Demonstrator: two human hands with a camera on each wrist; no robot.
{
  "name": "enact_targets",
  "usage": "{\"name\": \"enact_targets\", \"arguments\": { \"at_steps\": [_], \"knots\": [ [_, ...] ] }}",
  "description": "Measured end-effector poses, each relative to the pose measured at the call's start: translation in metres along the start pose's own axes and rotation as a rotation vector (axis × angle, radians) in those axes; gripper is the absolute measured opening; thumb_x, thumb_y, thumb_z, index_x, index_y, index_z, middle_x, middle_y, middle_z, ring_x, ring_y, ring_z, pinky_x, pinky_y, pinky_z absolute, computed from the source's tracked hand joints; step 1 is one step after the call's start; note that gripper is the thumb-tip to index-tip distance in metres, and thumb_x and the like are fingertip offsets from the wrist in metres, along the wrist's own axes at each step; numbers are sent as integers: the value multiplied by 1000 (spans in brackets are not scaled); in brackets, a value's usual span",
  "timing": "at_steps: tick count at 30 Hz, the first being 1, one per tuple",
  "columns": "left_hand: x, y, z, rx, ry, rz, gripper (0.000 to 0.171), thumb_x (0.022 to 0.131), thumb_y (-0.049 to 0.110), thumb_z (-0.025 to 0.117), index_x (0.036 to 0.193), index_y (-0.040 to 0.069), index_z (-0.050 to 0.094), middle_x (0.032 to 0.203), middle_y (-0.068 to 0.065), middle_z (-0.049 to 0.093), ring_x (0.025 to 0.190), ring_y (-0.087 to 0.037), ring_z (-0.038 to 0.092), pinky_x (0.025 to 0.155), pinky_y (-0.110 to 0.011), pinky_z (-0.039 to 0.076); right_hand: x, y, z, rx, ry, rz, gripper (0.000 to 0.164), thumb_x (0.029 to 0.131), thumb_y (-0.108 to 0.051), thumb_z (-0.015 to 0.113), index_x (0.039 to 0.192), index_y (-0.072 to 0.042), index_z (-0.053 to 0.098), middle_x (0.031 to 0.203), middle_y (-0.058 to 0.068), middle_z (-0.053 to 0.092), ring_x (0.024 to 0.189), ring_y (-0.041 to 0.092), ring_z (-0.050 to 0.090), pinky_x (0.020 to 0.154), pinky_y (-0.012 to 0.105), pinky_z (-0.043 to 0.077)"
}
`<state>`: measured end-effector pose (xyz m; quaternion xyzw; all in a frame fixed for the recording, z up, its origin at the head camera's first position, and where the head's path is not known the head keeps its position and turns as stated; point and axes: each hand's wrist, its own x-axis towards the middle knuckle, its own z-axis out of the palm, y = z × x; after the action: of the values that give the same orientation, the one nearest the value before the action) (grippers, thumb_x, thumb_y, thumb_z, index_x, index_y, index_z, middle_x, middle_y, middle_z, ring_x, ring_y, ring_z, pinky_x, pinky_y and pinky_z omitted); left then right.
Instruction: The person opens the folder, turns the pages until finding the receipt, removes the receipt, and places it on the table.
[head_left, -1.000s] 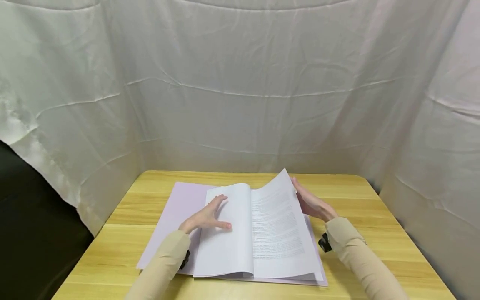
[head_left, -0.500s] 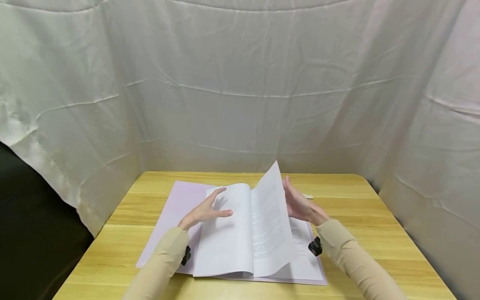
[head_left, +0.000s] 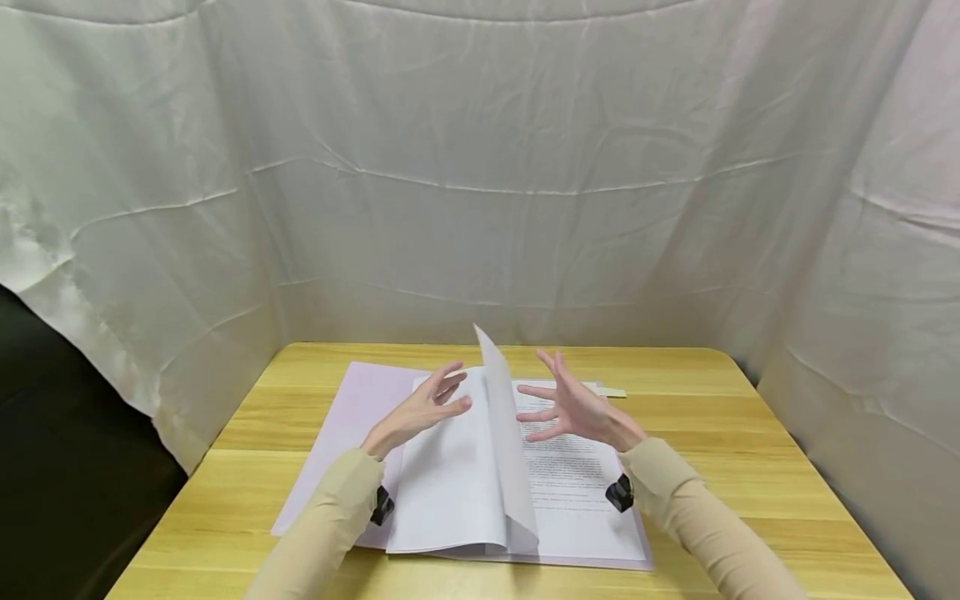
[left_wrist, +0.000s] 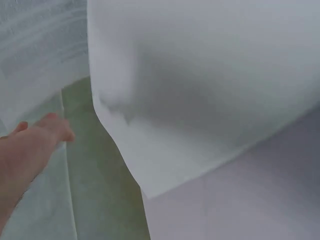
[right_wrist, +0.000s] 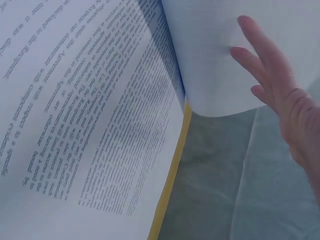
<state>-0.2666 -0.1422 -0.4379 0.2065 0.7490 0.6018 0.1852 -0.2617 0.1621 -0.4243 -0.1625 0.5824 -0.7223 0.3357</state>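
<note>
A pale purple folder [head_left: 375, 400] lies spread on the table with white sheets in it. One sheet [head_left: 504, 442] stands nearly upright along the middle, curving at its lower end. Left of it are blank turned pages [head_left: 446, 492]; right of it a printed page [head_left: 577, 492] lies flat. My left hand [head_left: 420, 408] hovers over the blank pages, fingers loosely bent, holding nothing. On the other side my right hand [head_left: 573, 408] has its fingers spread toward the raised sheet. In the right wrist view, the right fingertips [right_wrist: 245, 20] are close to the sheet's blank side; contact is unclear.
The wooden table [head_left: 720, 467] extends around the folder. A pale strip [head_left: 611, 392] pokes out at the folder's top right. Grey-white curtains [head_left: 495, 233] enclose the back and sides, and something black [head_left: 67, 450] is at the left.
The raised sheet has swung leftward from the right side to nearly upright, uncovering the printed page. My right hand has moved left and spread its fingers. My left hand has shifted slightly.
</note>
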Motion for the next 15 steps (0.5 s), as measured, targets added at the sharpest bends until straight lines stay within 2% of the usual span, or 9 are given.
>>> {"name": "enact_targets", "arguments": {
  "at_steps": [5,9,12,15],
  "knots": [
    [0,6,7,-23,11,-51,91,96,33,69,163,15,11,166,-23,21,157,-36,19,126,-54,24,1,1,2,-5,-4,4,61,101,-64,1,155,-47,-20,169,24,-3,142,59,31,106,74,34],
    [-1,10,11,3,44,-95,94,93,39,71,163,17,13,165,-24,23,155,-36,23,125,-55,25,2,2,4,-13,-7,0,62,101,-65,4,156,-46,-20,169,23,-2,142,59,33,105,73,36],
    [0,13,15,-19,42,-95,93,93,37,71,163,17,13,163,-27,25,151,-38,34,122,-55,32,2,2,5,-22,-15,-10,64,101,-65,5,156,-44,-20,169,24,-1,141,59,33,104,71,40],
    [0,18,19,-51,44,-100,94,93,36,72,163,17,12,162,-29,27,143,-39,46,115,-52,43,2,3,6,-33,-23,-13,64,101,-65,5,156,-43,-21,169,24,-1,142,59,33,104,68,43]
  ]
}}
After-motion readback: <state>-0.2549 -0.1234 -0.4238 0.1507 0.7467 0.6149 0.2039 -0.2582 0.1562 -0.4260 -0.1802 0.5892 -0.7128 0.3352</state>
